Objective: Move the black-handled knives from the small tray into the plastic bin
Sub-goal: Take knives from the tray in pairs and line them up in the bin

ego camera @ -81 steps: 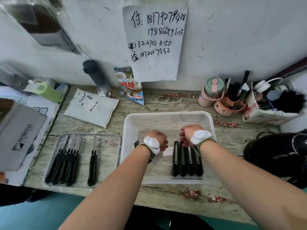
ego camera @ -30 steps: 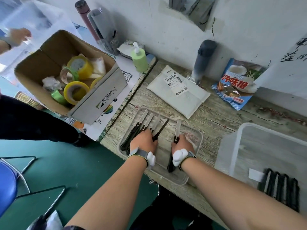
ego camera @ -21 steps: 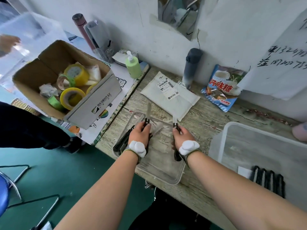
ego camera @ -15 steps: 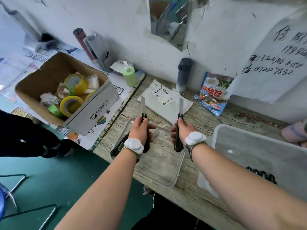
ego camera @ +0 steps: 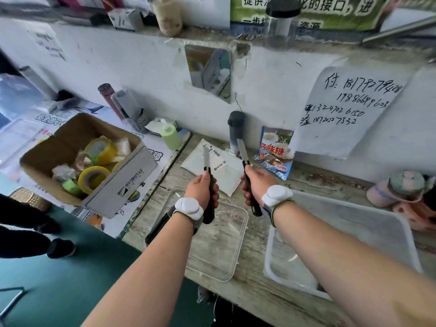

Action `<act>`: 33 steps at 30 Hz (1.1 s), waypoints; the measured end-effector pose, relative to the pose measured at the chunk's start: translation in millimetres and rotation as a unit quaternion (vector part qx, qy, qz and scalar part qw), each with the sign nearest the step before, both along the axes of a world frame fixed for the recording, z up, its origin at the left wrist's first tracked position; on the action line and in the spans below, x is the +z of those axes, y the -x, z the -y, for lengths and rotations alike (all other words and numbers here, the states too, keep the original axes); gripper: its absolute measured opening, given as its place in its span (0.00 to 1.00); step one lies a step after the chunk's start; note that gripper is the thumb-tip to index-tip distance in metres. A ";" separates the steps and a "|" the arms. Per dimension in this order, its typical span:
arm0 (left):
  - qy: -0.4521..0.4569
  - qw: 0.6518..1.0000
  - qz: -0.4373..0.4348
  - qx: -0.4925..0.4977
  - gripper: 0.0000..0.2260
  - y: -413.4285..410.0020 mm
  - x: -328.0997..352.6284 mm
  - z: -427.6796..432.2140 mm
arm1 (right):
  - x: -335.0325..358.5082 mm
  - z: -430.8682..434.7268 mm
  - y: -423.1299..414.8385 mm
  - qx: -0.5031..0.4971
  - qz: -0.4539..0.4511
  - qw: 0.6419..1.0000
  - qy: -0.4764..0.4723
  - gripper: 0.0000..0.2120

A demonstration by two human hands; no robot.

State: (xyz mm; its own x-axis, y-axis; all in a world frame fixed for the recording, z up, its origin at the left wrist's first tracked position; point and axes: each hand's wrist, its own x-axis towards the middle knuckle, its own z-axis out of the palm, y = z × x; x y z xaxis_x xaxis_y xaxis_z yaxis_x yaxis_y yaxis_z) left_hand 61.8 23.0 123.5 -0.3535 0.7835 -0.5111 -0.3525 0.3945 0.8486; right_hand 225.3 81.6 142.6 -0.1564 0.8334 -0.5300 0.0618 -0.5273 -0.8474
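Knives with black handles are in both my hands: my left hand [ego camera: 200, 188] grips one knife [ego camera: 208, 185] and my right hand [ego camera: 256, 184] grips another knife [ego camera: 249, 179], blades upward, above the small tray [ego camera: 221, 253]. Beside it on the right stands the plastic bin [ego camera: 368, 223].

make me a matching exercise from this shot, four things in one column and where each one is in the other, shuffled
Things:
1. knife in the left hand
2. green pump bottle
3. yellow tape roll
4. snack packet

Places:
A. inside the cardboard box
B. leaning on the wall under the handwritten paper sheet
C. held up over the small tray, blade pointing up
D. at the table's far left edge, beyond the white mailer pouch

Pairs: 1-C, 2-D, 3-A, 4-B
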 end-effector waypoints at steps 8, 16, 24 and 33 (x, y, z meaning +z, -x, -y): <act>-0.054 0.990 0.090 -0.090 0.16 -34.2 7.1 -4.3 | -2.4 -2.6 -33.1 -0.044 -0.005 0.999 -0.006 0.07; -0.046 0.985 0.122 -0.113 0.30 -72.7 16.4 -10.0 | 2.7 0.7 -88.4 -0.055 0.064 0.996 -0.036 0.24; -0.042 0.984 0.094 -0.147 0.28 -124.4 27.2 -17.6 | 19.0 21.8 -144.6 -0.106 0.069 0.992 -0.016 0.17; -0.016 0.976 0.079 -0.204 0.30 -202.6 8.4 -21.8 | -6.4 42.8 -230.4 -0.191 0.017 0.981 0.023 0.10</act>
